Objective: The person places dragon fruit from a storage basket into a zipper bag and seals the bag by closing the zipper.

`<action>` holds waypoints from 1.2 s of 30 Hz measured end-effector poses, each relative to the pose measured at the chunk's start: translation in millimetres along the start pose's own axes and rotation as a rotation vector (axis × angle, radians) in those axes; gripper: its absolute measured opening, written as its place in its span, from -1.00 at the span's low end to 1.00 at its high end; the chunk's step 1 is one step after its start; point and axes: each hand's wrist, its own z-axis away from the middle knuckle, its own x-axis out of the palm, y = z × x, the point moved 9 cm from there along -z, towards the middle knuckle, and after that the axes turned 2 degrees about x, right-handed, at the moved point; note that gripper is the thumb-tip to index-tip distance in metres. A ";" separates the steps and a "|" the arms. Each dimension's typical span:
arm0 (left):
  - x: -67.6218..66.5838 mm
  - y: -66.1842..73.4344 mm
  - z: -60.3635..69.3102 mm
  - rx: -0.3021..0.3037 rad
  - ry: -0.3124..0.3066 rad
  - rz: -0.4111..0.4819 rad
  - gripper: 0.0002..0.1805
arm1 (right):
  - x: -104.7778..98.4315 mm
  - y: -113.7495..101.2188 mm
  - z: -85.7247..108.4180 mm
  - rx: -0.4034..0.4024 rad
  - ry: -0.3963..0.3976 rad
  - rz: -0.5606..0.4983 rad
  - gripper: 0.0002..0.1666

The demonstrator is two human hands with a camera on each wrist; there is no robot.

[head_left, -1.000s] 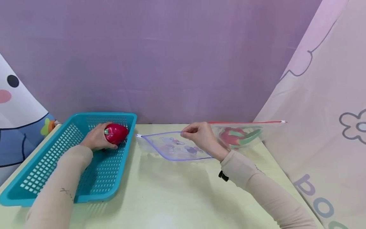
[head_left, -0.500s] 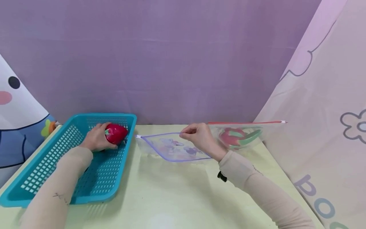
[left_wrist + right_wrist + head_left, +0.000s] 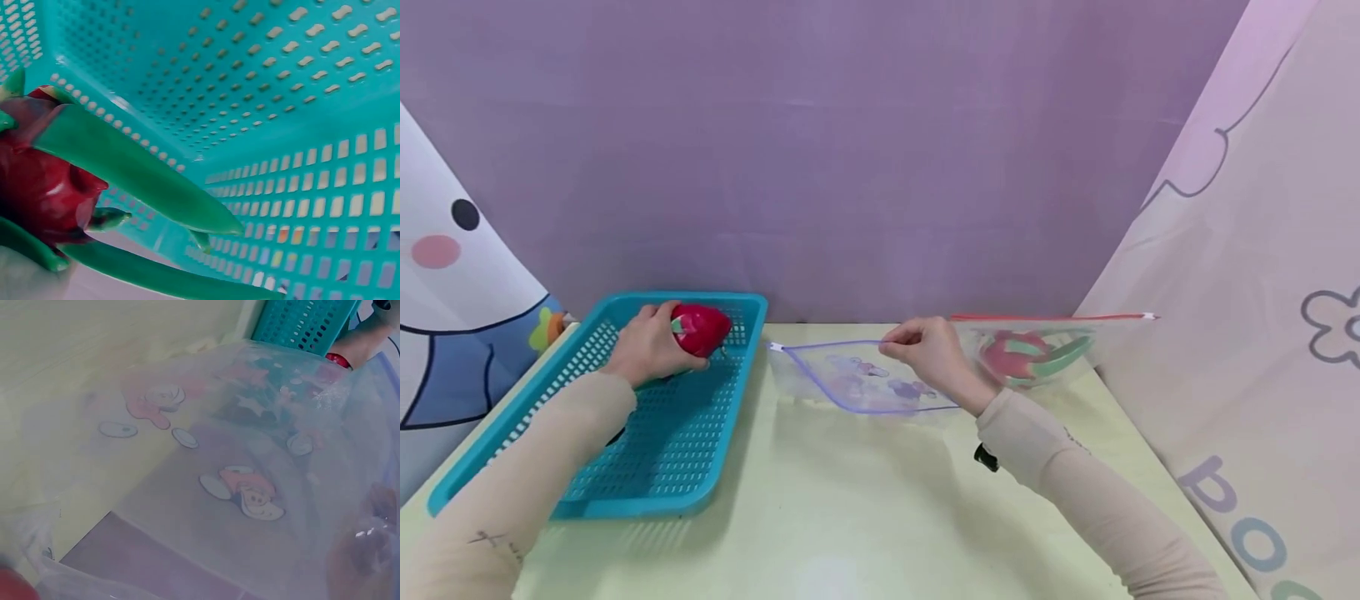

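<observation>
The left hand (image 3: 651, 346) grips a red dragon-fruit-like item (image 3: 701, 330) with green leaf tips, over the far end of the teal basket (image 3: 718, 454). In the left wrist view the red item (image 3: 47, 181) shows long green leaves, and part of the hand is at the lower left corner. The right hand (image 3: 936, 358) pinches the rim of a clear printed bag (image 3: 850, 379) with a purple edge, whose mouth gapes. Through the film in the right wrist view, the bag's (image 3: 244, 487) cartoon prints show.
Behind the right hand stands a clear bag with a red zip (image 3: 1056, 317), holding red and green items (image 3: 1018, 358). A purple curtain (image 3: 850, 167) rises behind the table (image 3: 850, 517); a patterned cloth (image 3: 1247, 292) hangs at the right.
The left hand has lifted the red item slightly within the basket area. The right hand keeps its pinch on the purple-edged bag. The head view has shifted a little.
</observation>
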 end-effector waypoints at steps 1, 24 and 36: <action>-1.8 3.2 1.8 0.003 0.002 0.000 0.15 | -0.2 0.5 -0.4 0.000 0.001 0.001 -0.91; -40.7 62.4 40.0 0.108 0.030 0.015 0.22 | -3.8 10.6 -2.2 0.021 0.026 -0.020 -0.90; -57.5 86.4 60.1 0.136 0.069 0.009 0.22 | -0.3 10.2 -2.2 0.013 0.020 -0.010 -0.91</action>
